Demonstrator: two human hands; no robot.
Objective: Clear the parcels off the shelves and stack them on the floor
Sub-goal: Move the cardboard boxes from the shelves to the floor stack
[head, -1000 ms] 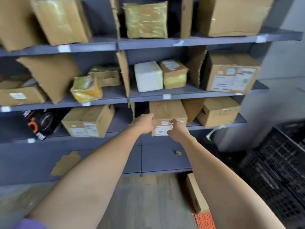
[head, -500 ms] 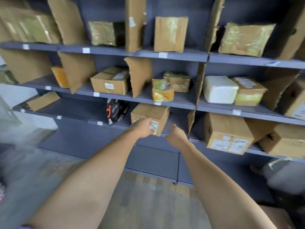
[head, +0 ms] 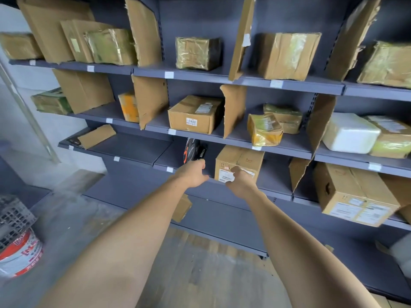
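— Reaching from the bottom of the frame, both bare arms run up toward centre. What are the hands doing?

— Left hand (head: pixel 193 174) hovers just left of the brown box (head: pixel 238 166) on the lowest shelf (head: pixel 133 150), fingers loosely curled and a little apart, holding nothing as far as I can tell. Right hand (head: pixel 239 182) is at the box's lower front corner, fingers curled against the white label; whether it truly grips or only touches, I cannot tell.

— So how far along is the job?

— Barely begun, I judge. No stack shows on the floor (head: pixel 200 263); a bucket (head: pixel 19 252) and a crate (head: pixel 13 216) sit at lower left, and a small cardboard piece lies near the shelf foot.

— And farther back?

— Lowest shelf, left of centre, looks mostly bare, with a black-and-orange item (head: pixel 193 151) beside the box and a large labelled carton (head: pixel 353 196) at right. Middle shelf (head: pixel 278 150) has the "0448" box (head: pixel 195 114), yellow-wrapped parcels and a white foam box (head: pixel 349 135). Top shelf (head: pixel 289 85), across the upper frame, is still loaded.

— Plenty left, then.

— Nearly everything.
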